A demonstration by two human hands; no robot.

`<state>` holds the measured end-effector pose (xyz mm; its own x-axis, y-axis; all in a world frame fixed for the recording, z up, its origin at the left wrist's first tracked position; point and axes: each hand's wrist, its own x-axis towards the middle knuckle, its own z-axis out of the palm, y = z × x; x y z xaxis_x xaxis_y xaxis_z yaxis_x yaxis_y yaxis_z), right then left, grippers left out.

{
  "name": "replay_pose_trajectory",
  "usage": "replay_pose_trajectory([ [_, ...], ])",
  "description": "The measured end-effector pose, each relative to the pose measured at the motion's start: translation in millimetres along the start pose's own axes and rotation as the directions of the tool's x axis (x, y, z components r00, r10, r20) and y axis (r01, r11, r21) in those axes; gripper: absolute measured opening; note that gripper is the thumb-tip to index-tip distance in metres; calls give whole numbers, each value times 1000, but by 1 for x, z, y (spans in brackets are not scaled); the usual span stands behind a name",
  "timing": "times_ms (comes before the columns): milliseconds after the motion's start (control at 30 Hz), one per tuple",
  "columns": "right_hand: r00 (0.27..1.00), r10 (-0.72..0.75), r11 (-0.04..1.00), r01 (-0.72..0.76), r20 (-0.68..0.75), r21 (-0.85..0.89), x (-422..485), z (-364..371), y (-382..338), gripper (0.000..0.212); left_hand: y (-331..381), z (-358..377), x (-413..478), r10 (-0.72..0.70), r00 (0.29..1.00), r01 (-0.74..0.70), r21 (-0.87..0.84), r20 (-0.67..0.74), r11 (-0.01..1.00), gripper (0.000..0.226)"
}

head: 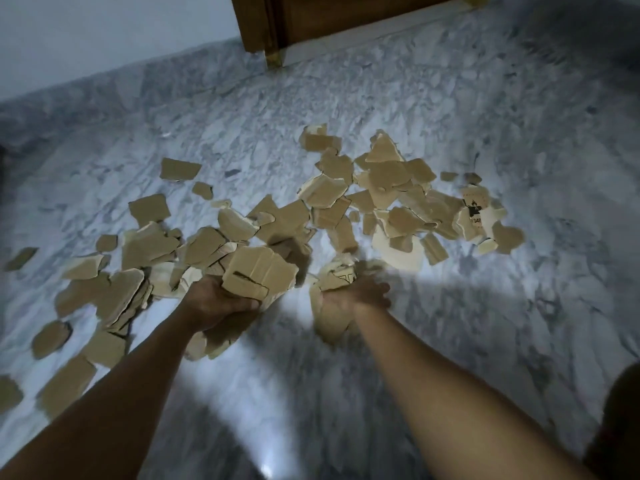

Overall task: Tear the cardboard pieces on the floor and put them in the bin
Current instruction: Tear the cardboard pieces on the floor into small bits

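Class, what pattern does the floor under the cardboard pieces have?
Grey-and-white marbled floor, clearest in the head view.

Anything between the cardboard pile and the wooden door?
Head view: only bare marble floor between the cardboard pieces and the wooden door.

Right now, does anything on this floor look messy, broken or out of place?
Yes. Torn cardboard pieces with ragged edges lie strewn in loose heaps across the marble floor, some overlapping, some alone. The left hand and right hand each grip a bundle of them.
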<state>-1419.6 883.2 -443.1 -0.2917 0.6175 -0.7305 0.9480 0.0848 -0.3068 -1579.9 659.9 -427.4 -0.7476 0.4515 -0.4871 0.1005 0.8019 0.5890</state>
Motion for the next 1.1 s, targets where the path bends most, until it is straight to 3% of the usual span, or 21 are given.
replay_pose_trajectory([
  [100,984,54,989,-29,-171,142,-15,31,-10,104,-17,-7,-9,-38,999,38,-4,19,999,49],
  [167,986,36,977,0,-165,213,-13,38,-14,95,-25,-15,-9,-38,999,38,-1,11,999,62],
  [267,993,-34,992,47,-109,117,-11,41,-16,88,-36,-23,-12,-45,999,45,-19,9,999,68],
  [333,988,-131,991,128,-87,-39,-19,43,-12,89,-41,-24,-16,-41,999,41,-33,11,999,59],
  [433,923,-317,935,343,220,-93,-23,37,-3,115,-39,-30,-15,-11,1000,11,-25,3,1000,45],
  [500,843,-297,887,417,448,-197,-26,19,-1,137,-36,-33,-14,17,1000,-17,15,8,1000,40],
  [567,808,-295,790,507,509,-346,-20,-2,-7,142,-33,-38,-11,38,999,-40,58,28,998,26],
  [667,813,-306,651,558,494,-515,-11,-30,-26,144,-38,-49,-10,43,995,-59,179,89,982,37],
  [733,848,-314,629,523,427,-576,-5,-38,-36,124,-46,-53,-14,17,984,-70,292,180,954,38],
  [800,849,-417,600,525,324,-603,1,-31,-39,95,-53,-51,-25,-67,949,-55,369,309,928,36],
  [867,816,-510,551,552,271,-625,7,-18,-37,91,-59,-42,-34,-143,905,-60,452,401,890,36],
  [967,823,-512,574,541,246,-614,12,-2,-33,102,-68,-24,-40,-182,876,-46,454,446,890,35],
  [1100,857,-461,596,491,231,-635,14,8,-26,84,-82,-14,-45,-138,886,-8,313,442,950,40],
])
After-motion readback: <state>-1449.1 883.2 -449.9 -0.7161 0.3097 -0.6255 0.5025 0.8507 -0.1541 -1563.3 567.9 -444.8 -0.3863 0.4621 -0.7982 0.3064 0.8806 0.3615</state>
